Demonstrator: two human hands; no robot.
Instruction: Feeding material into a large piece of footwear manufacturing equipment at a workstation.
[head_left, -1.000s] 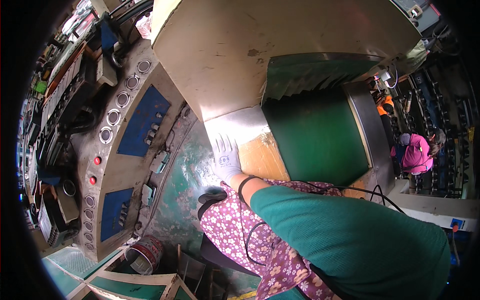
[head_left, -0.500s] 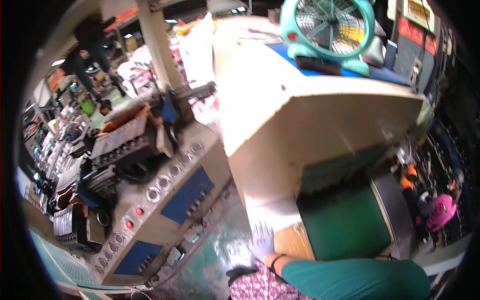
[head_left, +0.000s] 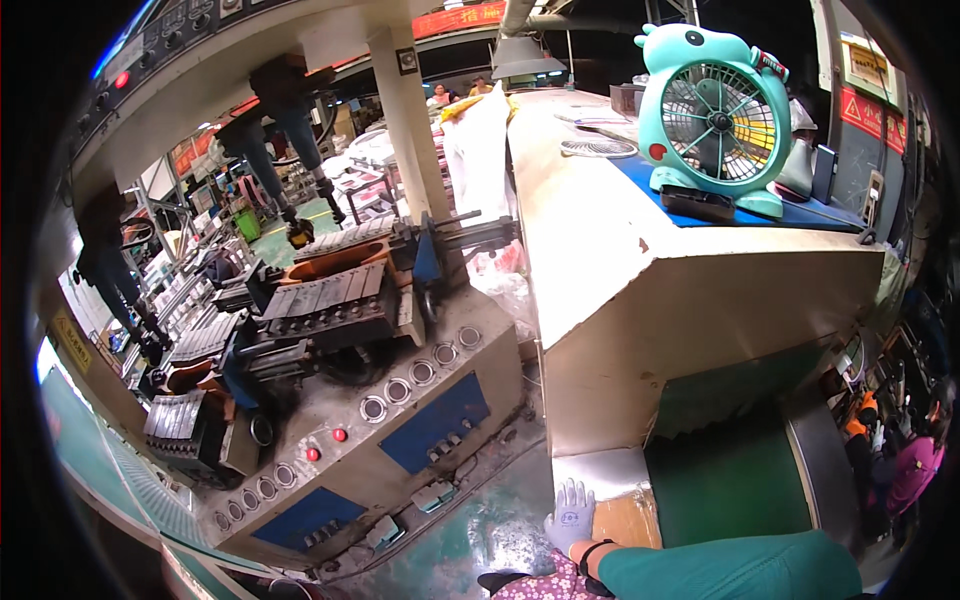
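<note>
My right hand [head_left: 571, 514], in a pale grey glove, comes in from the lower right on a green-sleeved arm [head_left: 730, 572] with a dark band at the wrist. Its fingers are stretched out with nothing seen in them. It lies at the left edge of a brown board [head_left: 627, 518], just below a shiny metal plate [head_left: 600, 468]. Beside the board a green conveyor belt [head_left: 735, 485] runs under a big cream-coloured machine housing [head_left: 720, 300]. My left hand is out of view.
A turquoise fan [head_left: 718, 125] stands on top of the housing. To the left is a machine with round dials [head_left: 397, 390], red buttons [head_left: 340, 435], blue panels [head_left: 435, 423] and clamp blocks [head_left: 330, 300]. A person in pink [head_left: 915, 470] is at the far right.
The view has swung up and to the left, so the scene sits farther right and more of the left machine shows. My right hand stays flat beside the board.
</note>
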